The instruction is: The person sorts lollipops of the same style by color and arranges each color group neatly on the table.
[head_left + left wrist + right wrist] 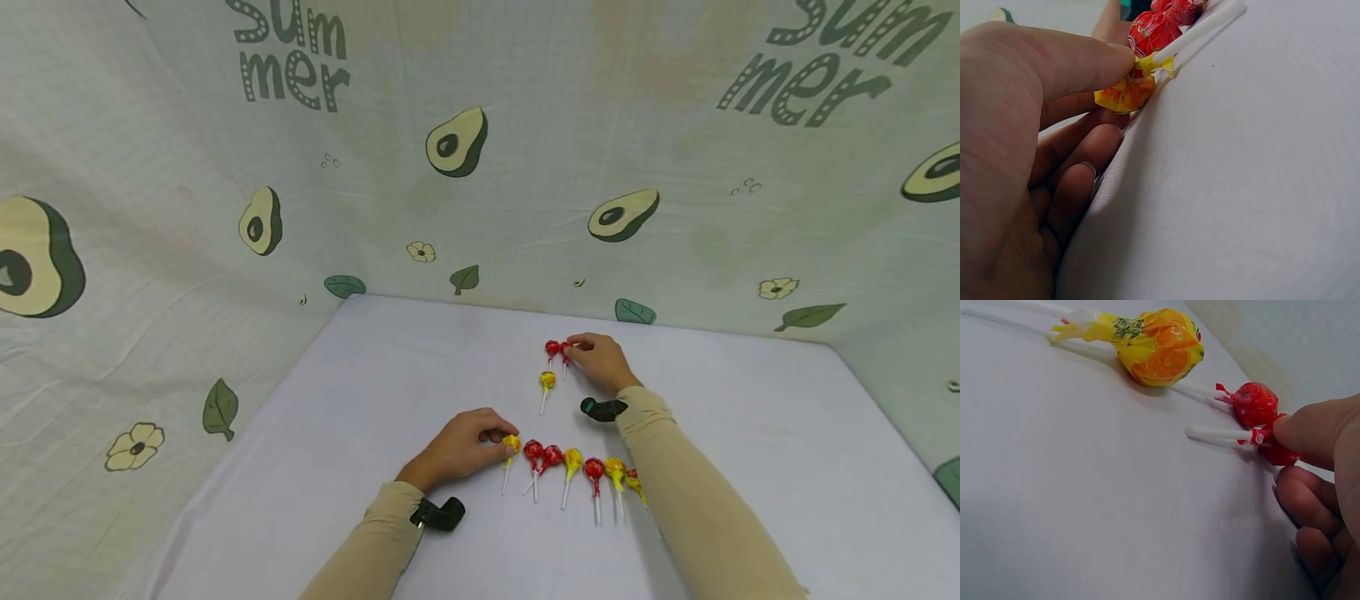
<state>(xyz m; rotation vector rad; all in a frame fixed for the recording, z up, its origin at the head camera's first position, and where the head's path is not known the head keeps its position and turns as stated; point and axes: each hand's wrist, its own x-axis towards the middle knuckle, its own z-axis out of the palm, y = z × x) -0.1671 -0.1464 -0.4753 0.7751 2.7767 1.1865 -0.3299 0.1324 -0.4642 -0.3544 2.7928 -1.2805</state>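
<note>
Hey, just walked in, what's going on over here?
Someone is handling lollipops on a white surface. The left grip pinches a yellow lollipop at the left end of a row of red and yellow ones, partly covered by the right sleeve. Farther back, the right grip pinches a red lollipop beside another red lollipop, with another yellow lollipop on the near side.

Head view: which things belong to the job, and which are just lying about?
Likely the job:
yellow lollipop, pinched by left hand
red lollipop, pinched by right hand
other lollipops

Likely just around:
avocado-print cloth
black wrist cameras
</note>
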